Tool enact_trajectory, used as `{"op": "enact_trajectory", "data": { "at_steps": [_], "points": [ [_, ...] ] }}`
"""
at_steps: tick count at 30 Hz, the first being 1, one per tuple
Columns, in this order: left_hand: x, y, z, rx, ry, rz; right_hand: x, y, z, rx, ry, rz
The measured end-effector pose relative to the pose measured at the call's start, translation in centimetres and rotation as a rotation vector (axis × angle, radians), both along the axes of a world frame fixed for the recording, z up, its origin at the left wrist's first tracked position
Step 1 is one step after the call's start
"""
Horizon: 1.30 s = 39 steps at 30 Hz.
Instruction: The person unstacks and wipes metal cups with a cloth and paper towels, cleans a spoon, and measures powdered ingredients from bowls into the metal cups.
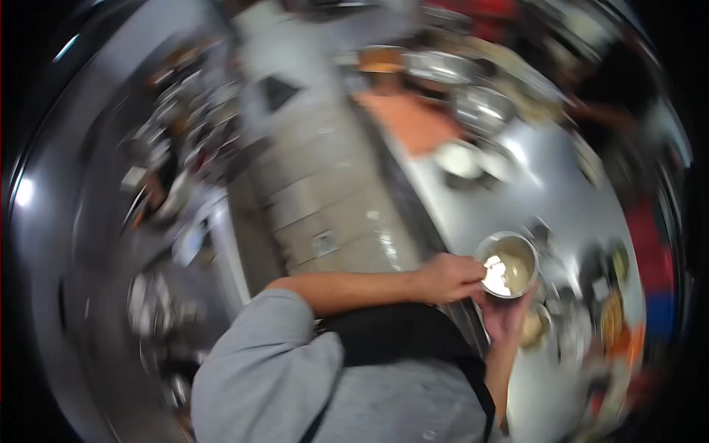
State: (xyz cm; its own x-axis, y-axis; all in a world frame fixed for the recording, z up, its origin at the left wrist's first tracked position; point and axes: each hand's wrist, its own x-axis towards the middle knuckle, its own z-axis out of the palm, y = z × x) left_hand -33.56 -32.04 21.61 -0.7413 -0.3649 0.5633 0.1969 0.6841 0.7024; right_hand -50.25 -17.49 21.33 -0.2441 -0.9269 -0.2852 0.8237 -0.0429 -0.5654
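A round metal bowl (533,253) is held in front of me, above the edge of the steel table. A pale, cream-coloured liquid or batter (519,260) lies inside it, with a bright white patch that may be glare or something in the bowl. My left hand (452,278) reaches across from the left, its fingers closed at the near-left rim. From below, my right hand (506,316) cups the bowl's underside and side, its fingers partly hidden. Just past my right wrist, a smaller bowl with pale yellowish contents (533,327) stands on the table.
On the steel table (546,199) are an orange board or mat (413,122), large metal bowls (484,109) and a container with white contents (459,159). A tiled floor aisle (332,192) separates it from a left counter crowded with metalware (159,303). A blurred person (617,81) stands across.
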Motion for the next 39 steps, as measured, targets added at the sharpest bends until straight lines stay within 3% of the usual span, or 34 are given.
{"op": "enact_trajectory", "data": {
  "at_steps": [3, 5, 8, 11, 17, 24, 30, 35, 39],
  "points": [
    [10.0, -3.1, -0.8, 0.132, -0.129, 0.407, 3.3, -5.0, -1.9, 0.222, 0.322, 0.124],
    [17.7, -4.4, -4.3, 0.145, -0.166, 0.761, 5.1, -7.6, -2.6, 0.214, 0.380, 0.300],
    [29.3, -2.7, -7.6, -0.002, -0.275, 1.296, 7.2, -10.5, -2.1, 0.232, 0.415, 0.547],
    [37.5, 0.3, -6.0, -0.147, -0.464, 1.618, 9.2, -12.9, -2.4, 0.172, 0.474, 0.716],
    [40.4, 1.8, -2.0, -0.165, -0.506, 1.687, 12.2, -16.1, -2.3, 0.208, 0.551, 0.840],
    [38.8, -0.3, -2.1, -0.096, -0.366, 1.662, 13.4, -16.8, -3.7, 0.271, 0.532, 0.881],
    [37.3, 1.8, -2.2, -0.004, -0.366, 1.625, 14.3, -15.5, -5.5, 0.234, 0.726, 0.925],
    [33.7, 9.5, -1.9, 0.176, -0.523, 1.588, 15.5, -14.3, -5.5, -0.105, 0.977, 1.129],
    [28.3, 17.0, -1.3, 0.422, -0.637, 1.550, 20.7, -10.7, -1.3, -0.507, 1.366, 1.204]
  ]
}}
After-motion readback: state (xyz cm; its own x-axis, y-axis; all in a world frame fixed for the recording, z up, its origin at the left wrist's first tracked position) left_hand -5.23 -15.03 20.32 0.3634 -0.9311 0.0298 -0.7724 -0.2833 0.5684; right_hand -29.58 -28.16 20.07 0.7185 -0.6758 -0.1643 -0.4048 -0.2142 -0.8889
